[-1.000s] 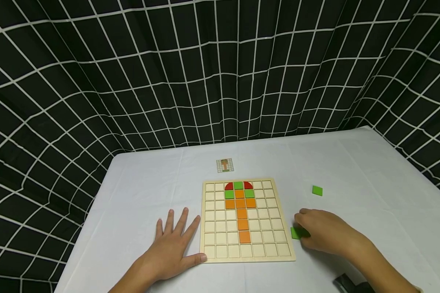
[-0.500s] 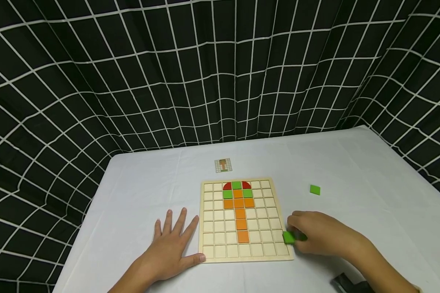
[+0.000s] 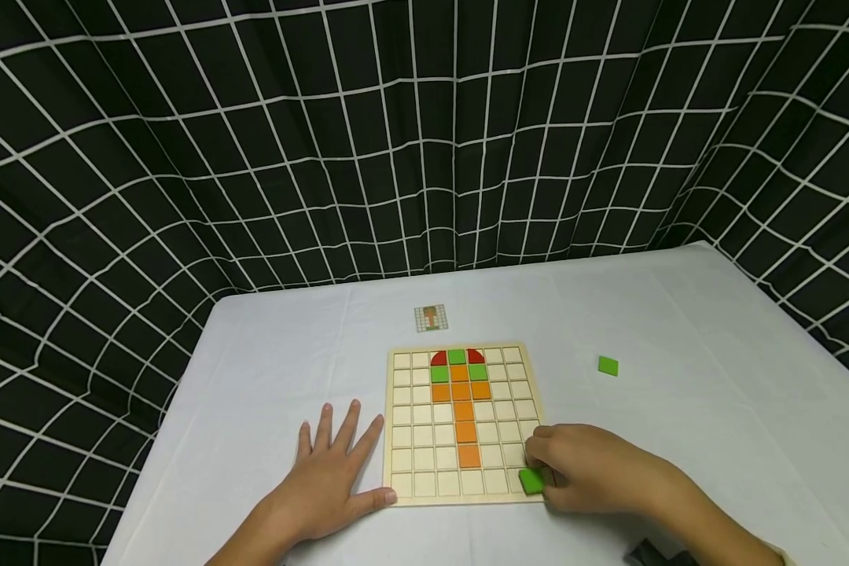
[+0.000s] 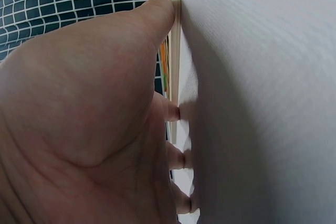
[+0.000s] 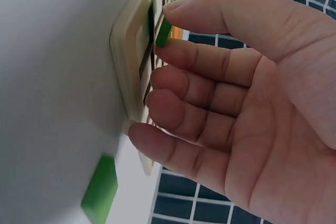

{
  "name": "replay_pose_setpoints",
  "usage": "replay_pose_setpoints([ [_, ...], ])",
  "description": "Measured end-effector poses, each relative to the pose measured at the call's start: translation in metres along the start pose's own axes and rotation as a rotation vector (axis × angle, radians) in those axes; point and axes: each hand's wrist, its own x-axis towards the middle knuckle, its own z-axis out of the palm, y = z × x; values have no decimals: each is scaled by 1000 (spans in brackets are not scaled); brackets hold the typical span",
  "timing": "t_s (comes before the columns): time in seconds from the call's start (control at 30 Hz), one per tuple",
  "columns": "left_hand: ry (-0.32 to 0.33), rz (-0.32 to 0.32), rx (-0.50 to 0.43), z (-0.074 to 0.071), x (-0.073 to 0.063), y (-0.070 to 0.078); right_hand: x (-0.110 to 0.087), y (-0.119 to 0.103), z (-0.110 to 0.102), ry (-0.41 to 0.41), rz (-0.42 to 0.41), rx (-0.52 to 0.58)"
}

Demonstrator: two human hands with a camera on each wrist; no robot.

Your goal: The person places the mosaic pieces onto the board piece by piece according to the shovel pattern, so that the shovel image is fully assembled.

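Note:
A wooden grid board (image 3: pixel 439 484) lies on the table, with orange tiles (image 3: pixel 465 431), green tiles (image 3: pixel 477 372) and two red rounded tiles (image 3: pixel 439 359) set in its cells. My right hand (image 3: pixel 594 468) pinches a green square tile (image 3: pixel 531 481) between thumb and index finger, over the board's near right corner. In the right wrist view that tile (image 5: pixel 173 17) is tilted, and the other fingers curl loosely beside the board's edge. My left hand (image 3: pixel 332 487) rests with spread fingers left of the board, its thumb (image 4: pixel 157 11) on the board's edge.
Another green tile (image 3: pixel 608 365) lies on the white cloth (image 3: pixel 679 346) right of the board. Behind the board is a small pattern card (image 3: pixel 431 317). A black object (image 3: pixel 651 553) sits under my right forearm. A black curtain with white grid lines (image 3: pixel 424 141) stands behind.
My right hand has carried the green tile from the cloth right of the board leftward and nearer, over the board's corner. The left hand stays in place.

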Motion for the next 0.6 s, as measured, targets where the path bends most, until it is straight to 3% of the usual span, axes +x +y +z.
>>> replay_pose_setpoints([
  [0.4, 8, 8, 4, 0, 0, -1, 24, -25, 11, 40, -131, -38],
  [0.6, 6, 8, 8, 0, 0, 0, 38, -35, 15, 64, -150, -84],
])
